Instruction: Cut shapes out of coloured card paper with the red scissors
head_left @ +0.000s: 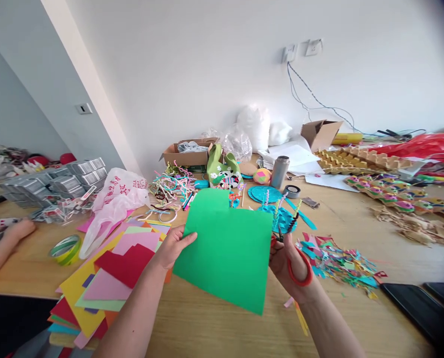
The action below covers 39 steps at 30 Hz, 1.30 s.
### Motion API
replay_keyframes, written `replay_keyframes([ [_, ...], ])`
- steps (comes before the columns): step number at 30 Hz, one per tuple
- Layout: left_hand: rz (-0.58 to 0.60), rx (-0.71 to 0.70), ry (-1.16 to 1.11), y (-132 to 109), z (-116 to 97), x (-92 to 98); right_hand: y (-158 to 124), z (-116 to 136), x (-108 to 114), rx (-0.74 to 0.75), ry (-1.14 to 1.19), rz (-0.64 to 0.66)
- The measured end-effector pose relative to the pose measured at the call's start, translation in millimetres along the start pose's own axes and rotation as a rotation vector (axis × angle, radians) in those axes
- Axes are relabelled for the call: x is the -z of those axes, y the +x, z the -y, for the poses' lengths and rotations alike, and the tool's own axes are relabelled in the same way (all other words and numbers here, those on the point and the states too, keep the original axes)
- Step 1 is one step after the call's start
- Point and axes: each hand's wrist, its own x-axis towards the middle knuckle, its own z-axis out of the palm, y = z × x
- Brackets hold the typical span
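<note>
A sheet of green paper (227,253), with a piece cut away at its upper right, is held up above the table. My left hand (175,246) pinches its left edge, thumb on the near face. My right hand (291,266) grips a pair of scissors with red handles (304,276) at the sheet's right edge. The dark blades (280,234) point up beside the paper; whether they touch it I cannot tell. Behind the sheet stands a blue craft piece (281,216) with twisted pipe cleaners, partly hidden.
Stacked coloured paper (110,283) and green-yellow tape (65,249) lie left. Paper scraps (341,261) and a dark phone (411,308) lie right. A metal bottle (280,172), a cardboard box (186,156) and egg trays (356,161) stand behind. Another person's hand (20,229) rests at far left.
</note>
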Motion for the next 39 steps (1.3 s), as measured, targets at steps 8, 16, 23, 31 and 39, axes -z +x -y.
replay_keyframes([
  [8, -0.087, -0.149, 0.142, -5, 12, 2.8, -9, -7, -9, 0.054, -0.321, -0.157],
  [16, -0.167, -0.334, 0.370, -8, 7, -5.5, -12, -4, -18, 0.155, -0.343, -0.217],
  [23, -0.224, -0.376, 0.257, -13, -10, -14.7, -12, 8, -15, 0.160, -0.396, -0.189],
  [31, -0.244, -0.450, 0.149, -6, -11, -12.6, -14, 9, -11, 0.124, -0.418, -0.152],
  [39, -0.254, -0.540, 0.125, 0, -29, -10.2, -16, 11, -14, 0.072, -0.411, -0.097],
])
